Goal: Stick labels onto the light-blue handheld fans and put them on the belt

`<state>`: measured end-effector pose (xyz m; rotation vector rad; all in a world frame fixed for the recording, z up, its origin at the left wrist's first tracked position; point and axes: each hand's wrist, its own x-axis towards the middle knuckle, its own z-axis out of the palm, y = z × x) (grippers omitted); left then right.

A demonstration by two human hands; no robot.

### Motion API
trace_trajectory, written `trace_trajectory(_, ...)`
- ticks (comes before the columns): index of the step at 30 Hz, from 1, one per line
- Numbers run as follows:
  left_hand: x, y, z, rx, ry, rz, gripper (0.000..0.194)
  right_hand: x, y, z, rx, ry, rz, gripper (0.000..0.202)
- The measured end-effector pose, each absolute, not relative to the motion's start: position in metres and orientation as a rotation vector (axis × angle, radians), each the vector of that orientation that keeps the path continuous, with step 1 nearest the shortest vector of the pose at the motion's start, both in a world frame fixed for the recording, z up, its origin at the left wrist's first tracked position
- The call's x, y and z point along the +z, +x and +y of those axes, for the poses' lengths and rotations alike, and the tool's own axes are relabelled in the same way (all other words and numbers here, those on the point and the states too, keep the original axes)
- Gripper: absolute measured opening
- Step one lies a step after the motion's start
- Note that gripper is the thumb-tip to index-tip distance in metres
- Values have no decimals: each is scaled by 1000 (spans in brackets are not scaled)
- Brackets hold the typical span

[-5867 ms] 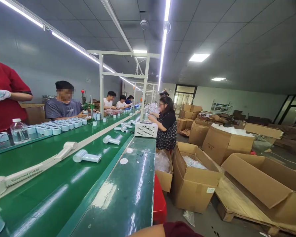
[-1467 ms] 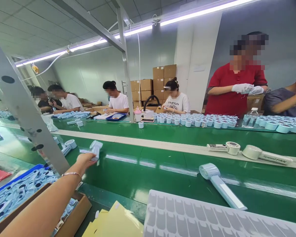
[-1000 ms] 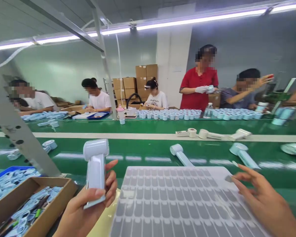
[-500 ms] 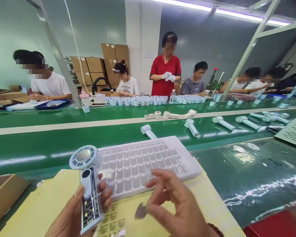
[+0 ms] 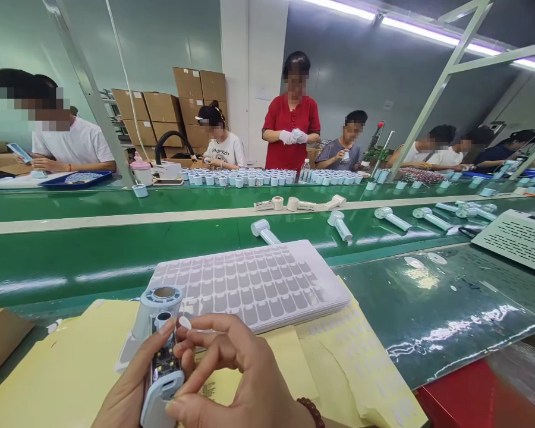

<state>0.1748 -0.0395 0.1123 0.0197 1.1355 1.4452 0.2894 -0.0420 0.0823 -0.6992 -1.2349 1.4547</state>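
Note:
My left hand point(image 5: 131, 377) is wrapped around the handle of a light blue handheld fan point(image 5: 163, 297), its round head pointing up and away. A dark strip with circuit parts shows along the handle. My right hand point(image 5: 236, 362) is at the handle's near end, thumb and a finger pinched close together there. What they pinch is hidden. By its index fingertip is a small white oval piece point(image 5: 185, 323). Just beyond both hands lies a white sheet stack point(image 5: 325, 285) with rows of grey stickers point(image 5: 249, 282).
Yellow backing sheets point(image 5: 78, 351) lie under the stack. A cardboard box point(image 5: 2, 339) stands at left. Several fans point(image 5: 264, 230) rest on the green conveyor belt point(image 5: 196, 229). Co-workers sit and stand across the line, behind many small cups point(image 5: 238, 178). A slotted metal box point(image 5: 517, 241) stands at right.
My right hand has moved left and down onto the fan's near end. The grey sticker it pinched is out of sight. The fan has tilted, with its near end raised toward me.

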Motion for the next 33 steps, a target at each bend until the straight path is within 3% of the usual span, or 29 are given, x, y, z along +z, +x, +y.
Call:
trace_trajectory(14,112,176,-39,1494,-47,1086,22,100,288,-36,1627,-878,-1167,76)
trace_trajectory(23,115,178,-36,1495,-80,1079,22,95,286,-35,1560,-809,-1204,68)
trace_trajectory(29,116,178,-38,1514,-71,1118,20,88,283,-40,1390,-779,-1262,65)
trace_trajectory(33,115,178,-44,1497,-152,1085,23,74,276,-45,1000,-732,-1428,56)
